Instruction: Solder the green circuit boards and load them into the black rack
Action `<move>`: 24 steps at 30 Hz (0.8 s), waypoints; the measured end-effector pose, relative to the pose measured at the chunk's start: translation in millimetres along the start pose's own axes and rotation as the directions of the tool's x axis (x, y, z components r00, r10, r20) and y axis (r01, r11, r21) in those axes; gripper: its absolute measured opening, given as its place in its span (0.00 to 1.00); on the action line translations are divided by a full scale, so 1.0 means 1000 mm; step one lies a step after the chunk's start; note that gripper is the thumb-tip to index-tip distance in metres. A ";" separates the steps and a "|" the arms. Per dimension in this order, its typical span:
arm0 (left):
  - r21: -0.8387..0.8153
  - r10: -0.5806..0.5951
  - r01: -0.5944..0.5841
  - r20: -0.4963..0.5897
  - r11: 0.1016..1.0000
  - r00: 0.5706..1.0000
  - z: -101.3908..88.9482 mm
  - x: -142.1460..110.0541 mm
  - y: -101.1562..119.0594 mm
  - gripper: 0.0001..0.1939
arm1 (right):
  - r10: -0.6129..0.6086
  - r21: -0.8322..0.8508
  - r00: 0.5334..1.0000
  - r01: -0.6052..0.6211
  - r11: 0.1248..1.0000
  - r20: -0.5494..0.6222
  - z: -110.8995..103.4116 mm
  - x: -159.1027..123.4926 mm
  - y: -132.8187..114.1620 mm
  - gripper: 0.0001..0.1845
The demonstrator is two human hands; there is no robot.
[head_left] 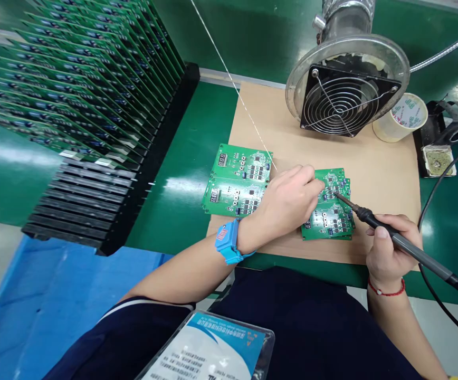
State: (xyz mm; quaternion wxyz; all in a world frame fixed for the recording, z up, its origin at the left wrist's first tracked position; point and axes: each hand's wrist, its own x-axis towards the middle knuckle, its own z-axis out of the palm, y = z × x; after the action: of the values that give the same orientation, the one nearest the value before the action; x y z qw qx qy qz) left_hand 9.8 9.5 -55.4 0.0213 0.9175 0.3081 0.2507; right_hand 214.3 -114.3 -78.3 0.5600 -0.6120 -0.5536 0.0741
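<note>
My right hand (395, 245) grips a soldering iron (401, 241) like a pen. Its tip points left, at or just over the green circuit boards (334, 216) on the right, which lie stacked slightly askew. My left hand (290, 195) is closed in a pinch over the left edge of these boards. A thin, pale solder wire (232, 79) comes down from above into this hand; its end is hidden by the fingers. Left of the hand, more circuit boards (239, 182) with small digit displays lie side by side, partly covered by my wrist.
A black rack (82, 203) at the left holds many upright green boards (90, 79). Brown cardboard (268, 116) covers part of the green bench. A fume extractor fan (337, 113) hangs at the back, beside a tape roll (401, 119) and an iron stand with a sponge (438, 161).
</note>
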 end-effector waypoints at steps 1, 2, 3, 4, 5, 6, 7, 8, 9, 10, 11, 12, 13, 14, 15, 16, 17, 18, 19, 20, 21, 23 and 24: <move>0.007 0.005 -0.005 0.009 1.000 1.000 0.000 0.000 0.001 0.14 | 0.000 0.000 1.000 0.000 1.000 0.000 0.000 0.000 0.000 0.07; 0.014 0.011 -0.011 0.014 1.000 1.000 0.001 0.000 0.001 0.14 | -0.001 0.002 1.000 0.001 1.000 0.001 0.000 0.000 0.000 0.07; 0.022 0.017 -0.017 0.016 1.000 1.000 0.001 0.000 0.002 0.14 | -0.004 0.004 1.000 0.004 1.000 0.001 0.000 0.000 0.000 0.07; 0.030 0.022 -0.023 0.015 0.999 1.000 0.001 0.000 0.002 0.14 | -0.008 0.007 1.000 0.008 1.000 0.000 0.000 0.000 0.001 0.07; 0.037 0.026 -0.026 0.011 0.999 1.000 0.001 0.000 0.002 0.14 | -0.013 0.011 1.000 0.013 1.000 -0.001 0.000 0.000 0.001 0.07; 0.044 0.026 -0.026 0.001 0.999 1.000 0.001 0.000 0.002 0.14 | -0.016 0.014 1.000 0.016 1.000 -0.002 0.001 0.000 0.001 0.07; 0.048 0.024 -0.023 -0.012 0.999 1.000 0.001 0.000 0.001 0.15 | -0.018 0.015 1.000 0.018 1.000 -0.005 0.001 0.000 0.000 0.07; 0.050 0.020 -0.019 -0.025 0.999 0.999 0.001 0.000 0.001 0.15 | -0.018 0.014 1.000 0.018 1.000 -0.008 0.001 0.000 0.000 0.07; 0.050 0.015 -0.013 -0.039 0.999 0.999 0.001 0.000 0.001 0.14 | -0.017 0.014 1.000 0.017 1.000 -0.014 0.001 0.000 0.000 0.07; 0.048 0.011 -0.009 -0.050 0.999 0.999 0.001 0.000 0.000 0.14 | -0.017 0.014 1.000 0.018 1.000 -0.020 0.002 0.001 0.000 0.08; 0.045 0.009 -0.006 -0.058 0.999 0.998 0.001 0.000 0.000 0.14 | -0.019 0.018 0.999 0.019 1.000 -0.030 0.002 0.001 -0.001 0.08; 0.042 0.010 -0.007 -0.062 0.999 0.998 0.000 0.000 0.001 0.14 | -0.020 0.025 0.999 0.021 0.999 -0.040 0.002 0.001 -0.001 0.08; 0.038 0.014 -0.012 -0.064 0.999 0.998 0.000 0.000 0.001 0.14 | -0.020 0.036 0.999 0.022 0.999 -0.050 0.002 0.001 -0.001 0.08; 0.036 0.022 -0.020 -0.064 0.999 0.998 0.000 0.000 0.002 0.14 | -0.019 0.049 0.998 0.022 0.999 -0.058 0.002 0.001 -0.002 0.08; 0.034 0.030 -0.028 -0.061 0.999 0.998 -0.001 0.000 0.003 0.15 | -0.017 0.060 0.998 0.020 0.998 -0.062 0.001 0.000 -0.002 0.08; 0.035 0.037 -0.035 -0.055 0.999 0.998 -0.001 0.001 0.003 0.14 | -0.013 0.068 0.998 0.018 0.998 -0.060 0.001 0.000 -0.002 0.08; 0.035 0.044 -0.042 -0.046 0.998 0.998 -0.001 0.001 0.004 0.15 | -0.011 0.074 0.998 0.015 0.997 -0.055 0.001 0.000 -0.002 0.08; 0.036 0.049 -0.048 -0.033 0.998 0.998 -0.001 0.001 0.005 0.15 | -0.012 0.074 0.999 0.016 0.997 -0.047 0.001 0.000 -0.001 0.08; 0.038 0.050 -0.049 -0.020 0.998 0.999 -0.001 0.001 0.006 0.15 | -0.014 0.072 0.999 0.017 0.997 -0.041 0.001 0.000 -0.001 0.07; 0.041 0.052 -0.051 -0.007 0.998 0.999 0.000 0.001 0.007 0.15 | -0.016 0.070 0.999 0.019 0.997 -0.036 0.001 0.001 -0.001 0.07; 0.044 0.053 -0.053 0.005 0.998 0.999 0.000 0.001 0.008 0.15 | -0.018 0.069 0.999 0.020 0.997 -0.035 0.001 0.001 -0.001 0.07; 0.055 0.061 -0.062 0.027 0.997 0.998 0.002 0.001 0.009 0.16 | -0.017 0.069 0.999 0.020 0.997 -0.039 0.001 0.001 -0.001 0.07; 0.065 0.064 -0.067 0.040 0.996 0.997 0.002 0.001 0.010 0.16 | -0.015 0.069 0.999 0.018 0.997 -0.040 0.001 0.001 -0.002 0.07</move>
State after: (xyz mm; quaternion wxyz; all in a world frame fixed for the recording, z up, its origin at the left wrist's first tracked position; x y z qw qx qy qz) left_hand 17.1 2.3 -55.2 -0.0114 0.9319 0.2855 0.2236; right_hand 213.2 -113.1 -76.6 0.5923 -0.5889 -0.5446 0.0766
